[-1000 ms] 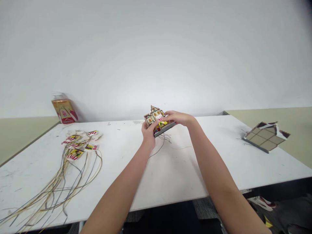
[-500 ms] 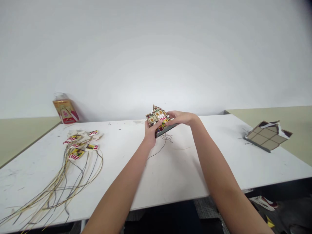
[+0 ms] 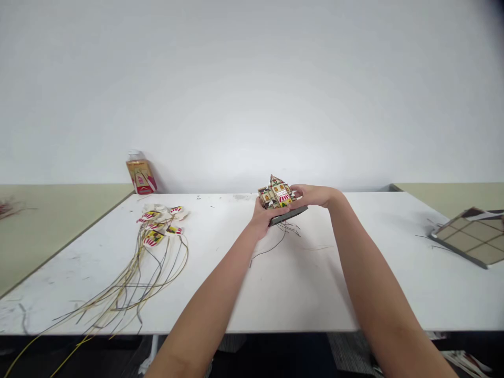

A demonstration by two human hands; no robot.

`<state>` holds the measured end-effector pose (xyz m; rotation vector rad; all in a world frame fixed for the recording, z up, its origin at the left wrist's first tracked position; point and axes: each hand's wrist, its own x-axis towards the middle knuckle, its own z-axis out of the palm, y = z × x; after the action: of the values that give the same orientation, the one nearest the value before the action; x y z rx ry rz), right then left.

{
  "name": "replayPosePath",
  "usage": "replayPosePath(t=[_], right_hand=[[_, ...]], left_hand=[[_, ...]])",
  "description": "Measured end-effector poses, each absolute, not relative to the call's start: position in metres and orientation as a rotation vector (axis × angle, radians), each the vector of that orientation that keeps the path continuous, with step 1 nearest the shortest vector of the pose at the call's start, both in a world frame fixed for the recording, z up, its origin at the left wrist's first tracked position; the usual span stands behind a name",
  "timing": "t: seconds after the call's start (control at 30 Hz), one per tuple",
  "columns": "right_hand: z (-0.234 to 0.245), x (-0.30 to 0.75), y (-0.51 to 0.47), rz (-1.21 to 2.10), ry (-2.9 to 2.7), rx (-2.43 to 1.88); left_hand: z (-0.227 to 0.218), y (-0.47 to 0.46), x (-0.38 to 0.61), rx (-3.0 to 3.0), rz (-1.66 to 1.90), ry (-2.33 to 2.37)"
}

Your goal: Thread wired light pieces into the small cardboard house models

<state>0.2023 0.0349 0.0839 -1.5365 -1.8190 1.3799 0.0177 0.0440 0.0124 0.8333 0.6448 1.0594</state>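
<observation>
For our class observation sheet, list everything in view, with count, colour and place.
Held model house: one, cream, red and yellow, between both hands
Dark wires: several, beneath that house
Loose wire: one, yellowish, table centre
Second model house: one, tan with brown lines, table right
Awning-shaped pieces: at least five, red, white and yellow, table left
Long wires: many, yellow and grey, by those pieces
Bottle: one, amber and red, rear left
White table: one, foreground
Side surfaces: two, beige, left and right
Reddish strands: uncountable, far left
Wall: one, pale grey, behind
Left hand, right hand: one each, bare, holding the house
</observation>
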Motion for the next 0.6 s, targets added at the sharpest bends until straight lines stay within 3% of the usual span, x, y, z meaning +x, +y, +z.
replayPosePath(t=[0.6], right_hand=[[0.0920,0.1990,0.0291,1.305,-1.697,-1.652]], left_hand=[[0.0226,0.0348,0.0226,0.743,1.135,0.591]])
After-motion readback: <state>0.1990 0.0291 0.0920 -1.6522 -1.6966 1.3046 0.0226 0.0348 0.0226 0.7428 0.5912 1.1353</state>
